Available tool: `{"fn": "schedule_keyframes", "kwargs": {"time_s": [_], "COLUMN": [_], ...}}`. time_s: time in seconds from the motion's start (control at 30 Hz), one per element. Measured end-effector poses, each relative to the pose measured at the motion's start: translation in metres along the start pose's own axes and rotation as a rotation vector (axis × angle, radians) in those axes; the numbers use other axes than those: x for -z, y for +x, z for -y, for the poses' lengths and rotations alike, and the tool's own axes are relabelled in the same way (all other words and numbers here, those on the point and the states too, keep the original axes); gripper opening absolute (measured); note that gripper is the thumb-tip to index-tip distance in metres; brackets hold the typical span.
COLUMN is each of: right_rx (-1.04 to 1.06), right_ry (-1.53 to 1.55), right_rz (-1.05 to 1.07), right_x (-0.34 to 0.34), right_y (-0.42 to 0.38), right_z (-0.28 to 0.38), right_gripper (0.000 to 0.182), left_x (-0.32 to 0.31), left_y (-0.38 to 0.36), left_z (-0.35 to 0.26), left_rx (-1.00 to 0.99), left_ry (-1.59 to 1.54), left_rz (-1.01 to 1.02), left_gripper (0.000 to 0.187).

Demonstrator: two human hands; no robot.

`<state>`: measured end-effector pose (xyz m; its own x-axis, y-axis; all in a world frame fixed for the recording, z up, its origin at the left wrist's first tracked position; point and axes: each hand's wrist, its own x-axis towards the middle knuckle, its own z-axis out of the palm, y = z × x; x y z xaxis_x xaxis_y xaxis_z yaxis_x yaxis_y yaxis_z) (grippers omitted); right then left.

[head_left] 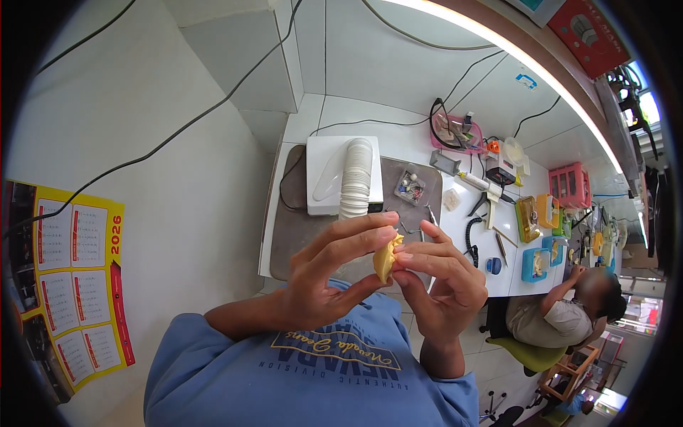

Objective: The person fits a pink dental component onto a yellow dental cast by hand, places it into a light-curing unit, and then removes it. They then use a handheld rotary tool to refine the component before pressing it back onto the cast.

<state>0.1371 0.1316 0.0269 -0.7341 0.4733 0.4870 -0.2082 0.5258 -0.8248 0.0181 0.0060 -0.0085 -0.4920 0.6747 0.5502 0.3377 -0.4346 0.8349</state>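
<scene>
A small yellow dental cast (385, 262) with a bumpy, tooth-like edge is held up in front of my chest. My left hand (320, 267) grips it from the left, thumb below and fingers above. From the right, my right hand (447, 281) pinches its edge between thumb and fingertips. The fingers cover part of the cast. Behind my hands, a ribbed white hose (356, 174) runs from a white suction unit (324, 171) on the bench.
A clear box of small parts (410, 186) sits beyond my hands on a grey mat (290, 238). To the right are a dispensing gun (485, 191), a blue jar (494, 266), a knife (501, 248) and blue baskets (533, 265). A person (562, 313) sits further along the bench.
</scene>
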Motion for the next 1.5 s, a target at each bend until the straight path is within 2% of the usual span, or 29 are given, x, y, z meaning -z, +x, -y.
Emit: {"fn": "schedule_keyframes", "kwargs": {"time_s": [0.87,0.93,1.07,1.27,1.33,1.5], "right_rx": [-0.015,-0.011,-0.001,-0.052,-0.087,-0.017], "right_ry": [0.039,0.032,0.017,0.035,0.063,0.043], "right_rz": [0.012,0.012,0.022,-0.015,-0.045,-0.002], "right_x": [0.0003,0.0002,-0.0009,-0.0025,-0.0024,-0.0003], "right_y": [-0.0008,-0.0014,-0.0025,0.0016,0.0015,0.0009], "right_z": [-0.0015,-0.0021,-0.0038,0.0042,0.0039,-0.0025], "right_gripper": [0.023,0.023,0.024,0.022,0.021,0.019], "left_x": [0.0016,0.0062,0.0060,0.0067,0.0033,0.0019], "left_y": [0.0010,0.0016,0.0028,0.0021,0.0013,0.0024], "left_z": [0.0005,0.0029,0.0034,0.0019,0.0019,0.0017], "left_rx": [-0.024,-0.082,-0.121,-0.067,-0.051,-0.068], "left_ry": [0.024,0.077,0.103,0.093,0.059,0.060], "left_rz": [-0.009,0.085,0.081,0.074,-0.003,-0.014], "left_gripper": [0.058,0.060,0.060,0.059,0.059,0.056]}}
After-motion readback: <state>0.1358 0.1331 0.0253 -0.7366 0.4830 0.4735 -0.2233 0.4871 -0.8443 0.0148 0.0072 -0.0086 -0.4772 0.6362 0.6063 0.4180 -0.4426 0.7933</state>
